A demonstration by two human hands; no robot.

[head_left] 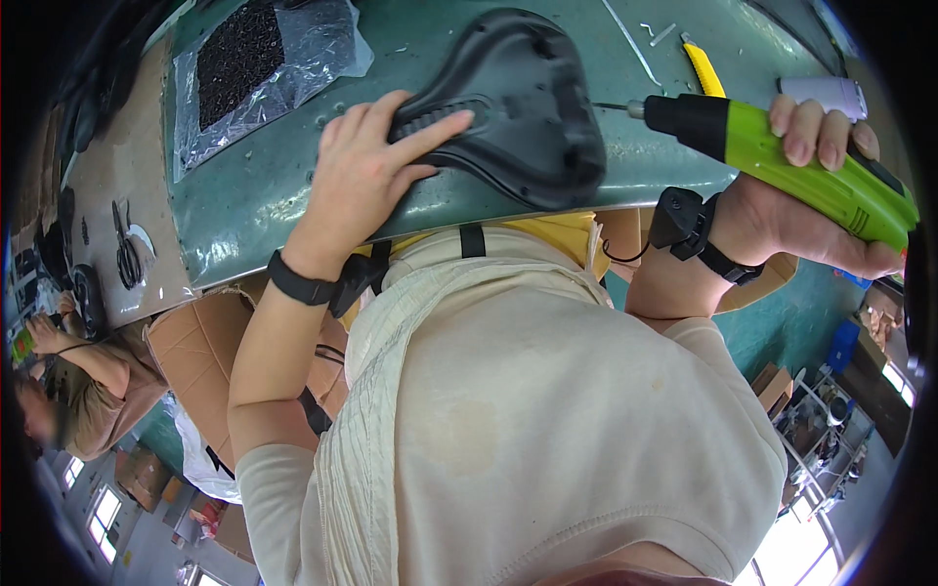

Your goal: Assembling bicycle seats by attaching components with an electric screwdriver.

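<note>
A black bicycle saddle (532,107) lies on the green tabletop, its narrow nose toward my left hand and its wide end to the right. My left hand (366,181) is closed around the nose, thumb and index finger over the upward face. In my right hand (791,186) is a green and black electric screwdriver (772,156), gripped along its body. Its thin bit points left, with the tip at the saddle's wide end; I cannot tell whether they touch. Both wrists wear black straps with small devices.
An open plastic bag of small black screws (244,63) lies at the far left of the table (244,220). A yellow utility knife (703,66) is behind the screwdriver. Scissors (127,254) rest on the neighbouring table, where a person (107,386) works. Cardboard boxes (200,342) stand below.
</note>
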